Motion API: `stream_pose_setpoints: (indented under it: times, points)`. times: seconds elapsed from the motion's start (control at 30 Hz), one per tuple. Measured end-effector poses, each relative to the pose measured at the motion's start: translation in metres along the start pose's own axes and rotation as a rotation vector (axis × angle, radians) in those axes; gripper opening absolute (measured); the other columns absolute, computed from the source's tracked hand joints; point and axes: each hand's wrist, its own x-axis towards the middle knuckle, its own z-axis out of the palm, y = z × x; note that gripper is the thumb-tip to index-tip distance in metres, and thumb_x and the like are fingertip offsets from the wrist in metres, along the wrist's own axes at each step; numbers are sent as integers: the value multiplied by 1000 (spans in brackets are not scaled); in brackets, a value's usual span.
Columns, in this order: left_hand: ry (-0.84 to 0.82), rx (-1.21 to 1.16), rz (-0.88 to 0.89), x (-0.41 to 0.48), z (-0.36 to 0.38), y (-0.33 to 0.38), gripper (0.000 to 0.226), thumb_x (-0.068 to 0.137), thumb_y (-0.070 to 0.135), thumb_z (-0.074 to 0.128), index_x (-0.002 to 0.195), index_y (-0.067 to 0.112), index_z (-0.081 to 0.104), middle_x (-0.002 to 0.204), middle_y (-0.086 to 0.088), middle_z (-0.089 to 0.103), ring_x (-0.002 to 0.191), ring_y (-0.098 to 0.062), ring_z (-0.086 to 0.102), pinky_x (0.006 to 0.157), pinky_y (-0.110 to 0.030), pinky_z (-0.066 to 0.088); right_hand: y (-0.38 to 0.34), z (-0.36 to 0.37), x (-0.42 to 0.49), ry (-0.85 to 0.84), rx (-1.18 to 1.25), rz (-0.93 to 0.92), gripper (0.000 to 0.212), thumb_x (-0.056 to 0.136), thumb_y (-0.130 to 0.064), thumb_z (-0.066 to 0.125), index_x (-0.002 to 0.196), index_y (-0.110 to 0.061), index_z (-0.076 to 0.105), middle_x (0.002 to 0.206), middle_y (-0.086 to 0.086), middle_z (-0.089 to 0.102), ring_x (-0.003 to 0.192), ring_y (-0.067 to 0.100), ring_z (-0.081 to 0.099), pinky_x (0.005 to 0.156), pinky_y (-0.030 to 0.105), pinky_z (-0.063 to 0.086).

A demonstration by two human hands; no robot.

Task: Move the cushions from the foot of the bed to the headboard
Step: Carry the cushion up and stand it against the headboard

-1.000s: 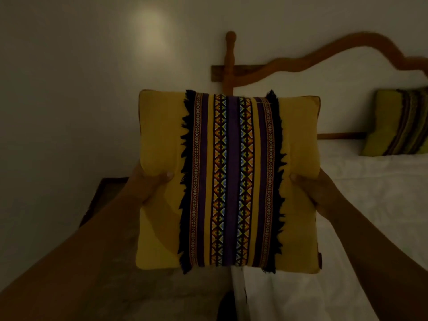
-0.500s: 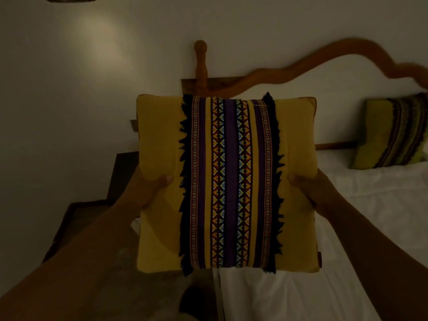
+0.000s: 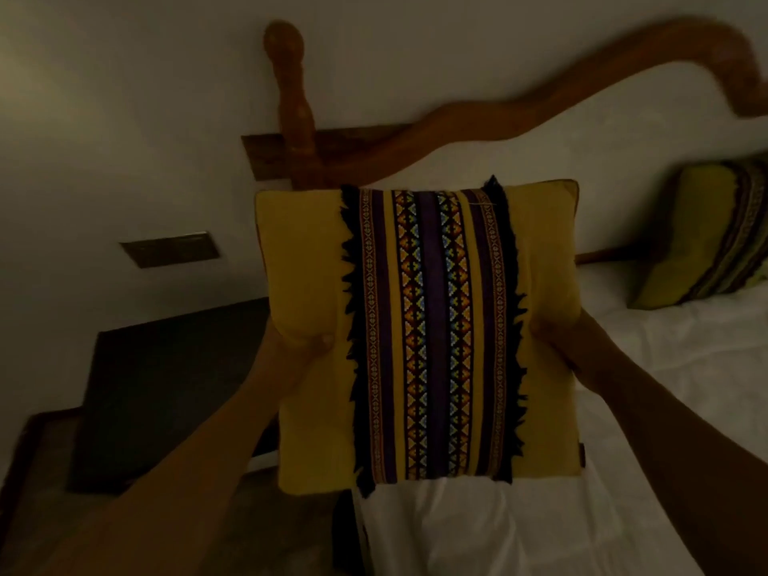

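Note:
I hold a square yellow cushion (image 3: 307, 259) with a purple patterned band and dark fringe upright in front of me. My left hand (image 3: 297, 347) grips its left edge and my right hand (image 3: 561, 332) grips its right edge, thumbs on the front. It hangs over the left side of the white bed (image 3: 665, 367), just below the carved wooden headboard (image 3: 478, 130) and its post. A second matching cushion (image 3: 715, 239) leans against the wall at the headboard on the far right.
A dark bedside table (image 3: 166, 388) stands left of the bed against the wall. A dark plate (image 3: 170, 248) is set in the wall above it. The floor shows dimly at the lower left. The room is dim.
The cushion in my hands has come closer to the headboard and the view has shifted, so the post and bedside table now look larger and nearer. My grip is unchanged.

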Motion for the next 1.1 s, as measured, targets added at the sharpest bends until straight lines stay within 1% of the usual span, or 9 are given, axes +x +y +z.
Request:
stream_pose_setpoints:
  times: [0.1, 0.2, 0.3, 0.37, 0.47, 0.53, 0.67, 0.83, 1.1]
  points:
    - [-21, -43, -35, 54, 21, -13, 103, 62, 37, 84, 150, 28, 31, 141, -6, 54, 122, -24, 60, 97, -58, 51, 7, -9, 46, 5, -22, 28, 44, 88, -9, 67, 131, -9, 57, 120, 22, 67, 110, 43, 66, 89, 62, 54]
    - [-32, -74, -27, 100, 44, -27, 68, 81, 14, 80, 132, 44, 44, 122, 9, 63, 100, -2, 70, 82, -41, 61, 11, -20, 87, 41, -56, 58, 45, 90, -9, 65, 134, -7, 54, 124, 23, 65, 111, 42, 65, 91, 60, 54]
    - [-22, -50, -85, 140, 67, -41, 88, 80, 22, 81, 150, 35, 30, 141, -1, 55, 122, -19, 60, 96, -50, 53, 15, -32, 124, 115, -69, 115, 44, 91, -4, 65, 133, -6, 54, 124, 22, 64, 109, 40, 64, 92, 60, 52]
    - [-5, -42, -144, 164, 82, -49, 98, 77, 32, 83, 154, 35, 22, 148, 0, 48, 128, -24, 54, 104, -51, 47, 15, -38, 147, 157, -74, 156, 32, 91, -4, 64, 121, -14, 61, 116, 16, 66, 100, 32, 66, 80, 51, 55]
    - [25, -22, -177, 194, 107, -60, 98, 74, 37, 83, 152, 38, 23, 137, 11, 47, 120, -16, 51, 94, -37, 46, 17, -49, 179, 218, -30, 206, 28, 90, -6, 65, 106, -29, 60, 101, 0, 65, 86, 16, 62, 63, 34, 46]
    - [16, 4, -195, 210, 125, -66, 98, 77, 34, 82, 153, 35, 20, 136, 10, 46, 117, -13, 48, 91, -33, 44, 20, -58, 200, 251, -13, 224, 40, 89, -9, 68, 123, -27, 55, 103, -3, 63, 89, 16, 60, 71, 38, 45]
    - [10, 53, -219, 238, 158, -69, 94, 82, 25, 79, 156, 25, 21, 152, -3, 41, 132, -23, 46, 112, -47, 40, 24, -80, 236, 287, -16, 269, 61, 86, -20, 73, 141, -30, 46, 123, -1, 58, 109, 23, 56, 90, 54, 44]
    - [-20, 31, -208, 263, 188, -72, 92, 82, 18, 78, 156, 21, 23, 154, -6, 41, 136, -25, 45, 115, -47, 37, 25, -109, 282, 277, -68, 256, 50, 91, -18, 66, 138, -28, 51, 126, 4, 62, 116, 29, 60, 96, 65, 46]
    - [-51, 139, -164, 298, 228, -87, 97, 80, 25, 80, 155, 22, 19, 142, 8, 39, 127, -12, 42, 105, -25, 31, 46, -137, 326, 315, -4, 200, 59, 89, -27, 68, 143, -36, 45, 139, 0, 56, 123, 26, 55, 97, 64, 46]
